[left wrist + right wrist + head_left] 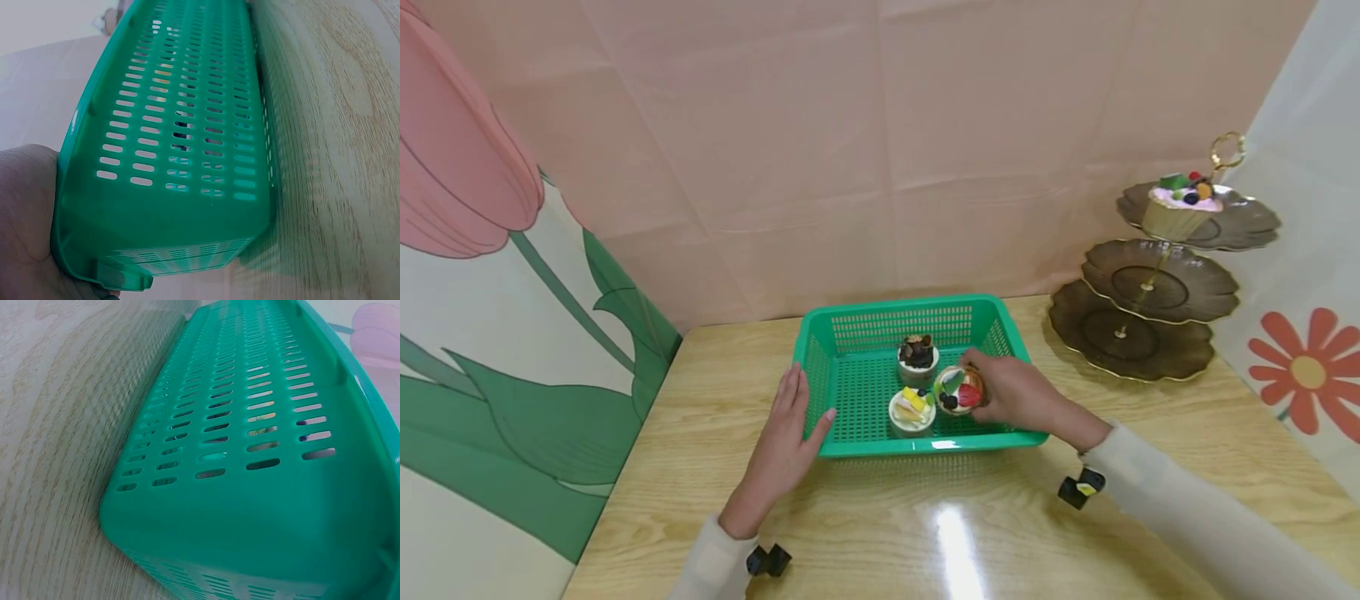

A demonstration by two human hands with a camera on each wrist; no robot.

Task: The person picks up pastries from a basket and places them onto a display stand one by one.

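Observation:
A green plastic basket [880,450] stands on the wooden table with small cupcakes inside. My right hand [1018,392] reaches over its right rim and grips a fruit-topped cupcake [957,390], which has a red strawberry piece, dark berries and a green leaf. Left of that one sits a cupcake with yellow fruit [912,410]; behind it is a chocolate-topped cupcake [917,356]. My left hand [784,437] rests at the basket's left rim, fingers straight. The left wrist view shows the basket's slotted wall [162,206] beside that hand. In the right wrist view the basket wall [269,506] hides the right hand.
At the back right stands a three-tier brown stand [1123,333] with gold edges and a ring handle. A larger cupcake with pink cream and fruit [1180,208] sits on its top tier. A pink cloth backdrop [790,167] hangs behind the table [865,525].

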